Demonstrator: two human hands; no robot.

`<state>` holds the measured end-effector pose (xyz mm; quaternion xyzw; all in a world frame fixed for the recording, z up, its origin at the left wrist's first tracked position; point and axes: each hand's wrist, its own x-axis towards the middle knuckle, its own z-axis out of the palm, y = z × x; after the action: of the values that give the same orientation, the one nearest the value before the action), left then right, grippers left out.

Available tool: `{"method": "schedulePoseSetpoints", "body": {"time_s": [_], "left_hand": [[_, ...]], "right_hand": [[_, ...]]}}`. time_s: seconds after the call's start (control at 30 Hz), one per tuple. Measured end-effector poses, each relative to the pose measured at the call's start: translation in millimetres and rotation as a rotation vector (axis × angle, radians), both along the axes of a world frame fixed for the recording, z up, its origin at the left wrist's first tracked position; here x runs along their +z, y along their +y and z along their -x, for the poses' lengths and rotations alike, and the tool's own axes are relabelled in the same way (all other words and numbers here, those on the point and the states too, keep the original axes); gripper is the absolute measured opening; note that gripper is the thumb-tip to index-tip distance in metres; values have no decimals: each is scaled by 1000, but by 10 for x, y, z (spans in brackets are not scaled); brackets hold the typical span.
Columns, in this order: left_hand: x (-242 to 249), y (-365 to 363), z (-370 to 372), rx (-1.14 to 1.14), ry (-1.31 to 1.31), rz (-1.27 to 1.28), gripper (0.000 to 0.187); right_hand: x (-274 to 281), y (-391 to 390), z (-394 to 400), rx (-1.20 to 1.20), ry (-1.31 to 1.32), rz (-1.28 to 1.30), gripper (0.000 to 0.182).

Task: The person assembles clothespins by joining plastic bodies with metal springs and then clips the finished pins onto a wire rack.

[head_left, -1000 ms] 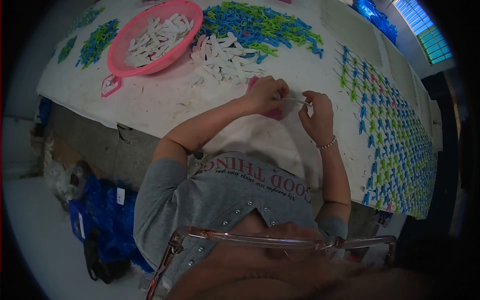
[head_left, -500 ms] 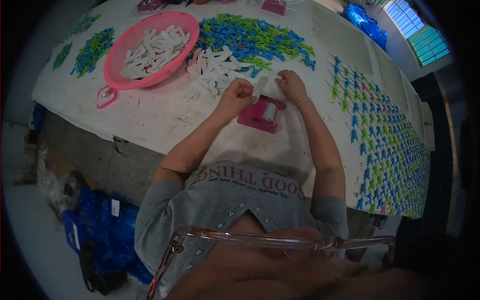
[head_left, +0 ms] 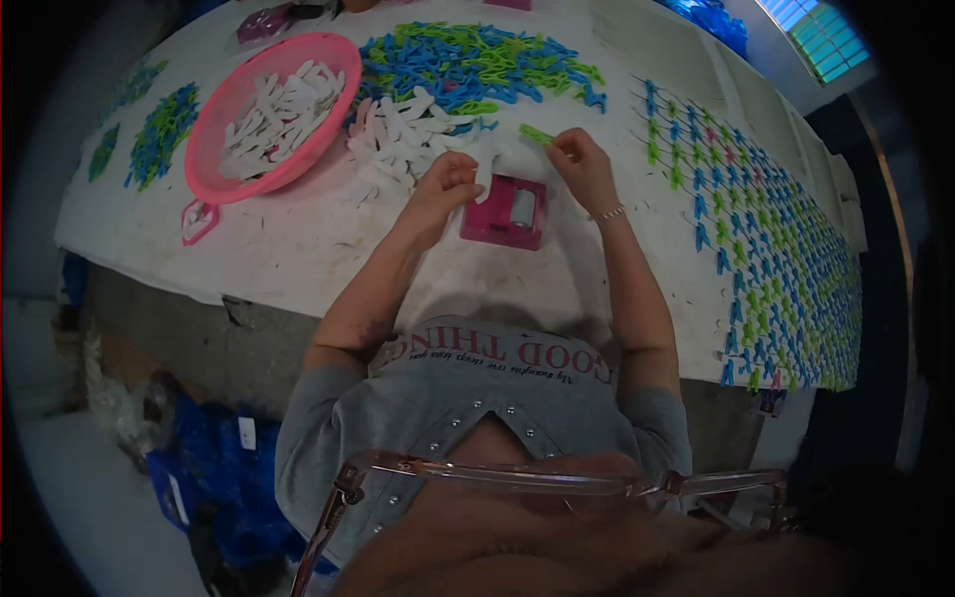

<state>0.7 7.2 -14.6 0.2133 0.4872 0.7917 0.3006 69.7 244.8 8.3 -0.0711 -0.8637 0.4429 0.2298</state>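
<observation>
My left hand [head_left: 444, 191] has its fingers pinched on a small white strip [head_left: 484, 185], just left of a pink box [head_left: 481, 223] with a grey cylinder set in it. On the other side, my right hand [head_left: 585, 171] grips a light green clothespin [head_left: 535, 133] by one end, raised above the table behind the box. A loose heap of white strips [head_left: 403, 139] lies just beyond my left hand. Behind both hands spreads a pile of blue and green clothespins [head_left: 477, 65].
A pink basin [head_left: 197, 149] full of white pieces stands at the left on the white table [head_left: 328, 234]. Further left are smaller clothespin piles [head_left: 164, 134]. Rows of blue, green and pink clothespins [head_left: 766, 249] cover the right side. Blue bags [head_left: 224, 468] lie on the floor.
My right hand has picked up a green clothespin and holds it up. My left hand and the white strip have moved slightly left of the pink box. The whole view has shifted a little.
</observation>
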Motion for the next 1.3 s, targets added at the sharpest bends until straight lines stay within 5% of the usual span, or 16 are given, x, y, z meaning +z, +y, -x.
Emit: {"method": "schedulePoseSetpoints", "body": {"time_s": [0.17,0.87,0.97,1.03,1.13,1.3], "left_hand": [[50,6,-36,-54,-16,-27,33],[75,14,-156,-95,135,47,40],[107,29,-140,5,154,43,40],[109,29,-121,45,146,42,39],[107,16,-99,80,152,61,36],[61,7,-60,103,123,79,34]], "right_hand": [[201,-291,-624,66,179,237,16],[199,-512,-812,58,143,14,14],[34,-210,-923,-82,82,196,12],[-26,-15,-1028,-275,-54,675,18],[-219,399,-1223,-434,-59,977,20],[-367,936,-1321,-601,49,1131,19]]}}
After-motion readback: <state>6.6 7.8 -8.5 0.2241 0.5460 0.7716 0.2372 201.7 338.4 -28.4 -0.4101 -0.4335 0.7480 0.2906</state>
